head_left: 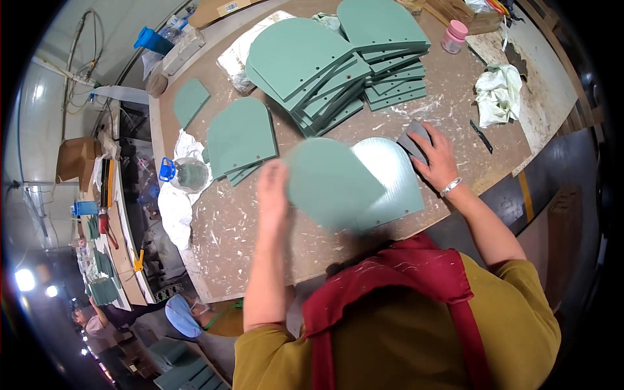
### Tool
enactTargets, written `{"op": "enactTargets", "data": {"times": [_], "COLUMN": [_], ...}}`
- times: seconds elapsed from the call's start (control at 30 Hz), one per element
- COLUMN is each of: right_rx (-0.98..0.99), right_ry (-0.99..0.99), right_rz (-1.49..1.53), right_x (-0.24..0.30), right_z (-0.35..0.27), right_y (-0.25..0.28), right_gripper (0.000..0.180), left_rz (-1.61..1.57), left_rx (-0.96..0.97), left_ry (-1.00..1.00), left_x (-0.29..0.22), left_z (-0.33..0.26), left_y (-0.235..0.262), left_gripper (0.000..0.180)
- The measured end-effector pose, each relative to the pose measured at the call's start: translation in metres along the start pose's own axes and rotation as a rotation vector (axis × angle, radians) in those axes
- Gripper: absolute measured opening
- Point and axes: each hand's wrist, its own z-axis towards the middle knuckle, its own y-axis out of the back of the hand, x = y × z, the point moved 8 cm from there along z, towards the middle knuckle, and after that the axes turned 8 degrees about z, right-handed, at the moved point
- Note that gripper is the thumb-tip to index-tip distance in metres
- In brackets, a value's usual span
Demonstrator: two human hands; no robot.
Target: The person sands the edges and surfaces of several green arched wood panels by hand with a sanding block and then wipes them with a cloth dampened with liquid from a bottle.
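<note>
- The person's left hand point(272, 190), blurred, holds the left edge of a green panel point(328, 182); the exact placing of its fingers cannot be told.
- The right hand point(437, 156) is curled over a dark grey pad point(416, 140).
- This pad is at the upper right edge of a shiny panel point(400, 179), which lies on the brown worktable point(224, 250), partly covered in view by the blurred panel.
- Left of these, a round-topped panel point(239, 133) lies over others, with a clear jug point(192, 174) on a white cloth point(174, 218) just beside.
- Farther up the table, a fanned stack point(299, 55) of similar green panels shows small holes along its straight edges.
- To the right are a black strip point(481, 137), a crumpled pale cloth point(498, 95) and a pink bottle point(454, 37).
</note>
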Motion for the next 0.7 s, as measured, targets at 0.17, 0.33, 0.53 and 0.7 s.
{"op": "enactTargets", "data": {"times": [0.17, 0.33, 0.53, 0.7], "right_rx": [-0.027, 0.0, -0.017, 0.163], "right_ry": [-0.006, 0.022, -0.108, 0.022], "right_rz": [0.0, -0.005, 0.137, 0.117], "right_x": [0.001, 0.006, -0.013, 0.046], "right_z": [-0.001, 0.006, -0.005, -0.052], "right_y": [0.003, -0.004, 0.009, 0.043], "right_gripper": [0.054, 0.051, 0.052, 0.056], "left_rz": [0.555, 0.927, 1.08, 1.085], "left_rx": [-0.207, -0.306, -0.245, 0.206], "left_ry": [-0.235, -0.313, -0.631, -0.788], "left_x": [-0.089, -0.074, -0.101, -0.023], "left_z": [0.106, 0.211, 0.088, -0.032], "left_y": [0.136, 0.216, 0.031, -0.116], "left_gripper": [0.037, 0.038, 0.025, 0.05]}}
